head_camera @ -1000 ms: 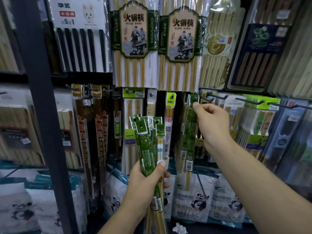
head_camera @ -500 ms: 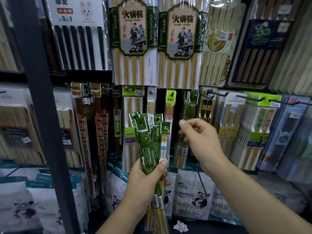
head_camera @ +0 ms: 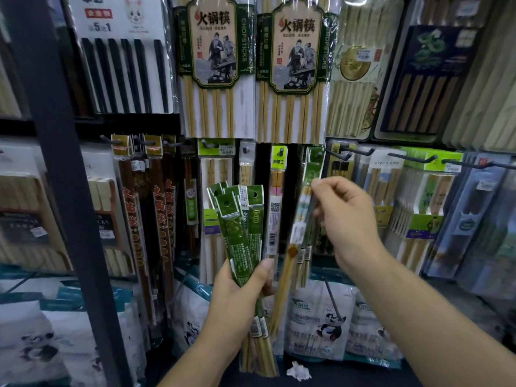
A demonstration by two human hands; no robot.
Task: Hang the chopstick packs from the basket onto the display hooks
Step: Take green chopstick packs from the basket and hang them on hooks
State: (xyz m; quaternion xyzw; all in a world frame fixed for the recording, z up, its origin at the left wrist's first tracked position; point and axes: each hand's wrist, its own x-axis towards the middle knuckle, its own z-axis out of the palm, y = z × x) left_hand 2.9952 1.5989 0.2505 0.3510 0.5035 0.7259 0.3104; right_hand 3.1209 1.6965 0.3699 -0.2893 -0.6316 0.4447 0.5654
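Observation:
My left hand [head_camera: 237, 300] grips a bundle of green-headed chopstick packs [head_camera: 241, 227] upright in front of the shelf. To its right, my right hand [head_camera: 346, 219] pinches the top of a single chopstick pack [head_camera: 290, 263], which hangs tilted and blurred, its lower end close to the bundle. Just above, more green packs [head_camera: 315, 166] hang on a display hook [head_camera: 336, 155]. No basket is in view.
Rows of other chopstick packs hang on black hooks [head_camera: 410, 157] across the wall, with large bamboo sets [head_camera: 215, 65] above. Panda-print bags [head_camera: 321, 322] stand below. A dark upright post [head_camera: 64, 191] runs down the left. A crumpled paper scrap [head_camera: 298, 371] lies on the floor.
My right hand let go of a pack at the hook, dropped down to the bundle, and now holds one pack drawn away from it to the right. The left hand barely moved.

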